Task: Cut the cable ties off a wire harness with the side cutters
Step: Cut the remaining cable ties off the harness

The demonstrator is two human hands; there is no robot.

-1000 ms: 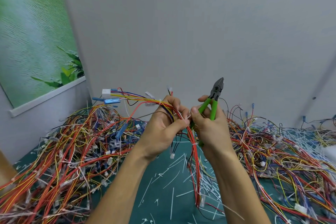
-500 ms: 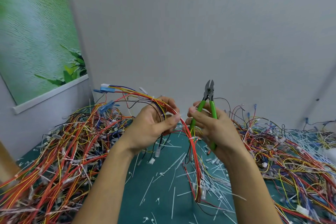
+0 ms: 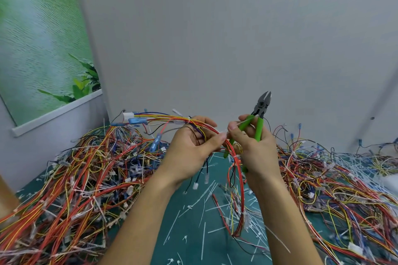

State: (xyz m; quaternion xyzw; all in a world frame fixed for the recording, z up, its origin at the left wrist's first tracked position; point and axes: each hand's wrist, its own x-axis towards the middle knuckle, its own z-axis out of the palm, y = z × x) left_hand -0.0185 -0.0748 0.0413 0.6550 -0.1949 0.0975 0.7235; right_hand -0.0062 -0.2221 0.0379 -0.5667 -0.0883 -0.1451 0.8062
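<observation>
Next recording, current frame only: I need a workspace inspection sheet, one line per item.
Surface: green mat, visible only between the heaps.
Job's things: wire harness held up, its far end hanging down to the mat; side cutters pointing up, clear of the wires.
Clutter: cut ties scattered over the mat; harness heaps at left and right.
Grippers: left hand grips the wire harness; right hand holds the cutters' green handles and pinches a white strip, likely a tie.
Cables: nothing seen beyond the harness wires.
Surroundings: grey wall; leaf poster at left.
</observation>
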